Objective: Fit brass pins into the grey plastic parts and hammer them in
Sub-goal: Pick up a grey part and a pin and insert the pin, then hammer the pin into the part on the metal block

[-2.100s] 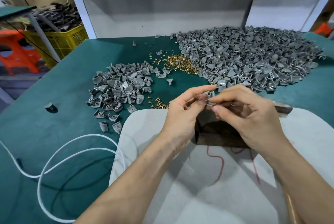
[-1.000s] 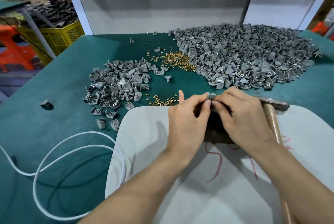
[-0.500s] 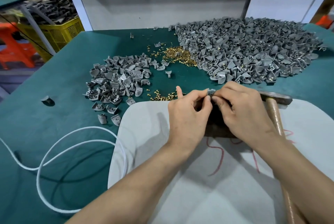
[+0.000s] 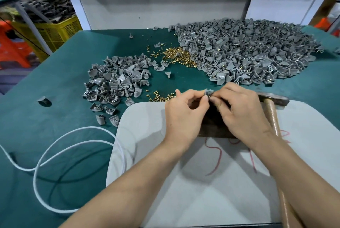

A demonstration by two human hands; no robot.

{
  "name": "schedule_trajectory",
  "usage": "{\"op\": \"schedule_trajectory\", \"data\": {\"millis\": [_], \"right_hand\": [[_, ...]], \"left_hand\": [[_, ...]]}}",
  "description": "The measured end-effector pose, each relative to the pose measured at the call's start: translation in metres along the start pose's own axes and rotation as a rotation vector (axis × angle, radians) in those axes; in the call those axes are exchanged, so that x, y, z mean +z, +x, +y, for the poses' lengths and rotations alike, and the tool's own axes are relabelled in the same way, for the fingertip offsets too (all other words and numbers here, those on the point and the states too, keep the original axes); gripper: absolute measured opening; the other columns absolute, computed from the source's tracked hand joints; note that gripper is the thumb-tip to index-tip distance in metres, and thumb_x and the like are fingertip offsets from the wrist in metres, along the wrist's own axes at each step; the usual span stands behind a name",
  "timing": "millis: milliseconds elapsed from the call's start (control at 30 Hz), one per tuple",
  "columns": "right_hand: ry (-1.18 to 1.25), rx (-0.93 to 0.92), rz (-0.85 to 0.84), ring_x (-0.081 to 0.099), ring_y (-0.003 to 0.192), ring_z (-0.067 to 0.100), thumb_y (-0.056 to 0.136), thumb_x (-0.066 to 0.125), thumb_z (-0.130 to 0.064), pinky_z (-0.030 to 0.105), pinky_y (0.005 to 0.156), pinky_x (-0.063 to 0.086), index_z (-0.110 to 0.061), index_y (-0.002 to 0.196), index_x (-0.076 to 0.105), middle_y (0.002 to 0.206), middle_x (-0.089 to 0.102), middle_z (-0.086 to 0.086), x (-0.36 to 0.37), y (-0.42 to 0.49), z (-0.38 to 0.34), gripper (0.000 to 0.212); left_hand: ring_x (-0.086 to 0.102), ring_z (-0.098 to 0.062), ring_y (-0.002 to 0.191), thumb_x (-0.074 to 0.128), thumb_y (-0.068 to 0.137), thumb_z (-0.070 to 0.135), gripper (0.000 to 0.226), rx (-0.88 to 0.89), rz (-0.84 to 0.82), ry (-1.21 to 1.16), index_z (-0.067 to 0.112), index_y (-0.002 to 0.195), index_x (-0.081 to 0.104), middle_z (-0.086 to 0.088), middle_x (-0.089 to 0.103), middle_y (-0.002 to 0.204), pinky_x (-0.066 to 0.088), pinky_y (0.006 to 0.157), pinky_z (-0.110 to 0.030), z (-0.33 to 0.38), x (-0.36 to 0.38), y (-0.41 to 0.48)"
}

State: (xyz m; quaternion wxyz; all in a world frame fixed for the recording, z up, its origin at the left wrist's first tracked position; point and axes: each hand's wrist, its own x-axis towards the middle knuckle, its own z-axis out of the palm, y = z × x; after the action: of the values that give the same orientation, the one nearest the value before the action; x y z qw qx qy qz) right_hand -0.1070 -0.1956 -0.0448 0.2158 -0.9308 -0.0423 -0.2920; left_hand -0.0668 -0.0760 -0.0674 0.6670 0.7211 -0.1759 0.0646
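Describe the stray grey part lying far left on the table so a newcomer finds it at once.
Start at the teal table and find the smaller heap of grey parts, by the far left corner of the white board. Look further left, toward the table's edge: the stray grey part lies there. Unlike the others, it sits alone on bare cloth, touching nothing.

Left hand [image 4: 185, 115] and right hand [image 4: 242, 112] meet, fingertips pinching.

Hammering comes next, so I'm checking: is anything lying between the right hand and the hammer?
Nothing visible does. The hammer lies just beside the right hand on the white board. That hand and the left hand both pinch the grey part.
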Motion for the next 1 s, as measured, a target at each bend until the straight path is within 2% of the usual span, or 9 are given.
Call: {"op": "schedule_trajectory", "data": {"millis": [133, 267, 400, 567, 633, 700, 767, 900, 1000], "right_hand": [[0.048, 0.027, -0.013, 0.056, 0.07, 0.017, 0.083, 0.068, -0.006, 0.015, 0.069, 0.036, -0.001, 0.083, 0.073, 0.077, 0.065, 0.01, -0.009, 0.002, 0.0, 0.007], [-0.01, 0.341, 0.208, 0.054, 0.065, 0.017, 0.084, 0.069, -0.022, 0.021, 0.059, 0.036, -0.007, 0.079, 0.074, 0.069, 0.061, -0.002, -0.043, -0.002, 0.031, 0.017], [-0.422, 0.888, -0.183, 0.048, 0.063, 0.028, 0.078, 0.068, -0.048, 0.03, 0.054, 0.032, -0.01, 0.065, 0.063, 0.061, 0.056, 0.011, -0.059, -0.024, 0.064, 0.04], [-0.429, 0.911, -0.264, 0.052, 0.075, 0.033, 0.082, 0.065, -0.031, 0.03, 0.064, 0.039, -0.007, 0.065, 0.049, 0.075, 0.056, 0.017, -0.051, -0.009, 0.063, 0.033], [-0.082, 1.023, -0.206, 0.057, 0.067, 0.03, 0.082, 0.065, -0.016, 0.035, 0.063, 0.05, -0.002, 0.074, 0.053, 0.07, 0.056, 0.018, -0.059, -0.001, 0.064, 0.02], [0.316, 1.131, -0.128, 0.052, 0.04, 0.02, 0.085, 0.06, -0.004, 0.024, 0.043, 0.048, 0.002, 0.078, 0.052, 0.054, 0.051, 0.015, -0.07, -0.006, 0.058, 0.013], [0.474, 1.072, -0.053, 0.038, 0.026, 0.009, 0.089, 0.059, -0.007, 0.014, 0.031, 0.032, -0.003, 0.074, 0.049, 0.049, 0.043, 0.008, -0.08, -0.015, 0.049, 0.019], [0.696, 0.912, -0.015, 0.038, 0.031, 0.012, 0.096, 0.052, -0.027, 0.017, 0.032, 0.03, -0.008, 0.082, 0.052, 0.046, 0.043, 0.001, -0.103, -0.017, 0.01, 0.024], [0.477, 0.832, -0.193, 0.035, 0.028, 0.013, 0.101, 0.039, -0.035, 0.017, 0.032, 0.028, -0.007, 0.081, 0.052, 0.037, 0.038, -0.004, -0.098, -0.014, -0.017, 0.036]], "left_hand": [[0.065, -0.003, 0.073, 0.063, 0.085, -0.001, 0.029, -0.07, -0.129, -0.117, 0.023, 0.101, 0.069, 0.003, 0.071, 0.079, 0.048, 0.077, -0.019, 0.001, -0.007, 0.01], [0.071, -0.012, 0.084, 0.058, 0.088, -0.003, 0.035, -0.036, -0.237, -0.181, 0.03, 0.095, 0.068, -0.003, 0.07, 0.086, 0.052, 0.083, -0.024, 0.002, -0.009, 0.011], [0.066, -0.002, 0.087, 0.072, 0.081, 0.009, 0.023, 0.015, -0.279, -0.064, 0.031, 0.08, 0.067, 0.011, 0.073, 0.085, 0.047, 0.083, -0.016, 0.0, -0.008, 0.008], [0.046, -0.012, 0.128, 0.074, 0.08, 0.019, 0.021, -0.027, -0.296, 0.136, 0.039, 0.079, 0.071, 0.006, 0.06, 0.128, 0.028, 0.111, -0.032, -0.001, -0.007, 0.009], [0.041, -0.015, 0.133, 0.074, 0.081, 0.02, 0.014, -0.087, -0.326, 0.125, 0.033, 0.086, 0.074, 0.004, 0.054, 0.137, 0.025, 0.114, -0.039, 0.001, -0.011, 0.009], [0.041, -0.014, 0.133, 0.073, 0.082, 0.018, 0.014, -0.1, -0.352, 0.103, 0.031, 0.087, 0.074, 0.004, 0.053, 0.137, 0.026, 0.114, -0.039, 0.002, -0.011, 0.009], [0.043, -0.013, 0.13, 0.072, 0.082, 0.015, 0.019, -0.097, -0.366, 0.066, 0.034, 0.082, 0.071, 0.004, 0.054, 0.134, 0.029, 0.107, -0.027, 0.002, -0.011, 0.008], [0.048, -0.009, 0.124, 0.071, 0.081, 0.009, 0.023, -0.082, -0.356, 0.064, 0.03, 0.075, 0.066, 0.004, 0.058, 0.122, 0.031, 0.083, -0.003, 0.001, -0.008, 0.009], [0.048, -0.007, 0.122, 0.071, 0.08, 0.006, 0.019, -0.076, -0.342, 0.084, 0.025, 0.076, 0.069, -0.003, 0.058, 0.127, 0.024, 0.079, 0.009, -0.002, -0.008, 0.009]]}}
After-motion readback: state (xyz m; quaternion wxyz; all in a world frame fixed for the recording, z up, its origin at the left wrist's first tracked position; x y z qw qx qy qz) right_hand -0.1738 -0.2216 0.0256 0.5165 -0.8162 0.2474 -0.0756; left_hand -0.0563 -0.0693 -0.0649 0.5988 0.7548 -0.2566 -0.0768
